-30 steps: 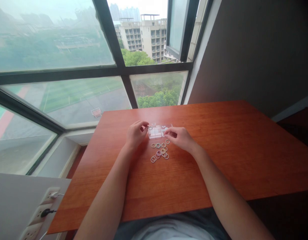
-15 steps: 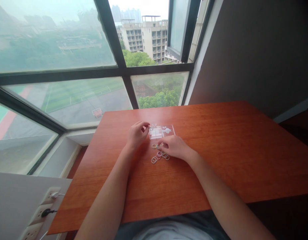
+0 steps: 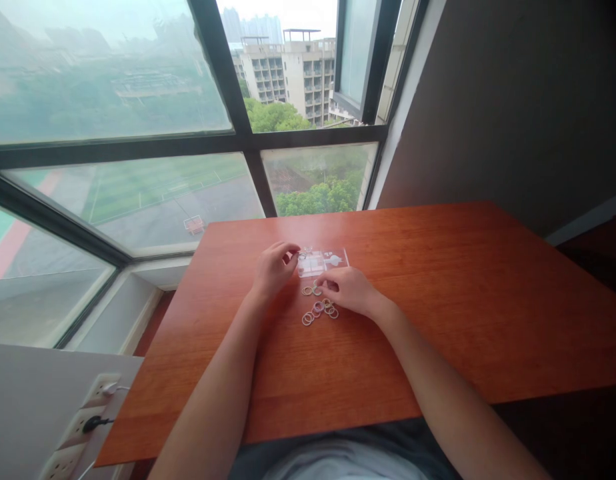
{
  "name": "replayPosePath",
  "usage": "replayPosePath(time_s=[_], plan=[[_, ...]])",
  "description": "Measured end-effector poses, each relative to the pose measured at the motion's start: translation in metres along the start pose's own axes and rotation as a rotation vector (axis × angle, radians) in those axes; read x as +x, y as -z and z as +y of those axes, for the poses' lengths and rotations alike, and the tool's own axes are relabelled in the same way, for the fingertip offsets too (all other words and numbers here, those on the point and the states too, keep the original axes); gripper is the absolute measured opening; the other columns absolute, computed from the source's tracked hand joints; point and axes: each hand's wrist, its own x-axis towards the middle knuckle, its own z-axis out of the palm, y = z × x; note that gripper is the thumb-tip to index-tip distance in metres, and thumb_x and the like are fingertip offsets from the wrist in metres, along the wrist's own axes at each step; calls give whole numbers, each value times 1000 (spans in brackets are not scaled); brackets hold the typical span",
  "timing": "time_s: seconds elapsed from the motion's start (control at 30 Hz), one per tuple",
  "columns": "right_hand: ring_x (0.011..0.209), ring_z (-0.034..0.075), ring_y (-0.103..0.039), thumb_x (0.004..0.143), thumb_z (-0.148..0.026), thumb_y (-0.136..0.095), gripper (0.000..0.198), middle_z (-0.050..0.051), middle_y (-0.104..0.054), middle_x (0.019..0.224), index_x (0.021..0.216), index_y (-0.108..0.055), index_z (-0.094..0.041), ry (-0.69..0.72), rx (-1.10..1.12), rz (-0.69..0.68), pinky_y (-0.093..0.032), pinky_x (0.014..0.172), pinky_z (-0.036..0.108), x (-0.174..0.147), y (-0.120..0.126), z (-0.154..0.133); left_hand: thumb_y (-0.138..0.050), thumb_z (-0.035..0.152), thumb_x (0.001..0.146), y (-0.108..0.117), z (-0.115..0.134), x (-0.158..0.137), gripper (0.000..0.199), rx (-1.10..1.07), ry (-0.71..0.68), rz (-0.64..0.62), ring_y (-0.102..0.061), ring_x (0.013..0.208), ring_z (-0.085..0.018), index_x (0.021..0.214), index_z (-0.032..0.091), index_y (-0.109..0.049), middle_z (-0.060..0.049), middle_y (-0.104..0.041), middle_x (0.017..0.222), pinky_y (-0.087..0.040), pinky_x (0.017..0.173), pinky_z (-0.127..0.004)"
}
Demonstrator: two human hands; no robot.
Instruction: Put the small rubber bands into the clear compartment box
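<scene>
Transparent plastic forms a shallow rectangular box (image 3: 309, 265) lying on the reddish-brown wooden table (image 3: 468, 287); at its left edge is the left hand (image 3: 277, 268), fingers half curled (whether they grip it, I cannot tell). Thumb and fingertips close together, the right hand (image 3: 347, 291) is beside small pale round rings (image 3: 319, 307) before the box; any hold is unclear.

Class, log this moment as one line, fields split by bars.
left hand: at left edge of clear box | right hand: at rings, grip unclear | rings: loose on table
</scene>
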Motion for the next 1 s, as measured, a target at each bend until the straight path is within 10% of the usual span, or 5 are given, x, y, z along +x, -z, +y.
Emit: replayPosePath(time_s=[0.23, 1.0], plan=[[54, 8, -46, 81, -21, -60, 9, -5, -53, 58, 83, -68, -18, 25, 132, 209, -34, 58, 20, 0, 12, 2, -55, 18, 81, -2, -1, -1, 14, -15, -9, -5, -56, 63, -11, 88, 18, -67, -3, -67, 84, -46, 62, -23], [53, 8, -45, 82, -24, -59, 14, -4, -51, 56, 89, -71, -20, 1, 117, 224, -33, 56, 20, 0, 18, 4, -56, 14, 83, -2, 41, -5, 14, -267, -185, -245, -53, 61, -7, 87, 18, -68, -2, -67, 81, -44, 57, -17]])
